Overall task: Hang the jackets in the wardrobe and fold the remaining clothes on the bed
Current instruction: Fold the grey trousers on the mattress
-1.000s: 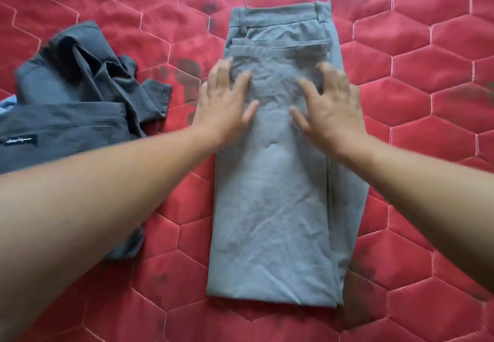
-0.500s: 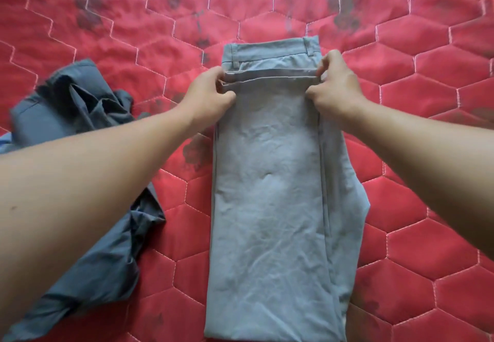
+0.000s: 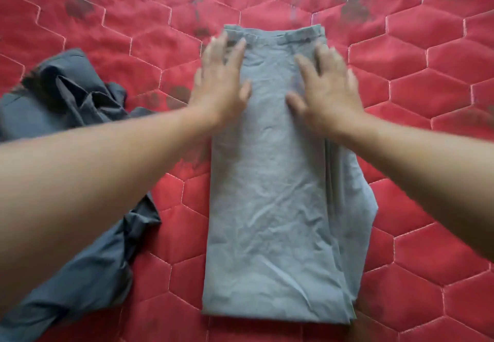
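Observation:
Light grey trousers (image 3: 275, 208) lie folded lengthwise on the red quilted bed (image 3: 417, 234), waistband at the far end. My left hand (image 3: 222, 82) rests flat on the trousers' upper left edge, fingers straight and reaching the waistband. My right hand (image 3: 326, 87) presses flat on the upper right part, fingers spread. Both hands are a little blurred. A crumpled dark grey garment (image 3: 80, 106) lies at the left, partly hidden under my left forearm.
The red bedcover has hexagon stitching and dark printed patches near the far edge (image 3: 352, 7). Bare cover stretches to the right of the trousers and beyond the waistband.
Half a second ago both hands pinched the folded edge just below the waistband. They have let go and now lie flat on the cloth with straight fingers.

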